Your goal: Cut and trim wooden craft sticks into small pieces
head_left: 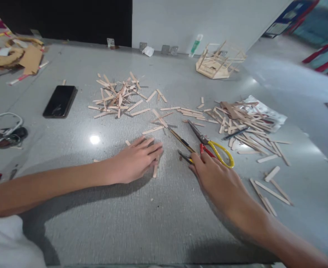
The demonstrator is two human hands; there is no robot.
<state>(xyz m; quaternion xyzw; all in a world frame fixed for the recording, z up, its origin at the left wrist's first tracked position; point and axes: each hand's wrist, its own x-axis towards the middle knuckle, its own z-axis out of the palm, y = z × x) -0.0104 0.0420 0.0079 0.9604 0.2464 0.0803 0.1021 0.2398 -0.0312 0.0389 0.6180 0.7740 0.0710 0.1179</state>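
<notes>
My left hand (138, 158) lies palm down on the grey table, fingers stretched out. Beneath its fingertips a wooden craft stick (155, 170) pokes out, and another stick end (128, 142) shows beside the knuckles. My right hand (214, 173) curls over a pair of pliers (185, 156) with dark jaws; the fingers cover most of the handles, where red and yellow show. A thin yellow-and-black pencil-like rod (182, 140) runs up to the fingertips. Just beyond lie scissors (221, 153) with yellow handles, blades pointing away to the left.
Loose craft sticks form one pile (119, 96) at the back and another (247, 124) at the right, with a dark pen (236, 133) on it. A stick-built frame (219, 63) stands near the wall. A phone (60, 101) and white cable (13, 126) lie left.
</notes>
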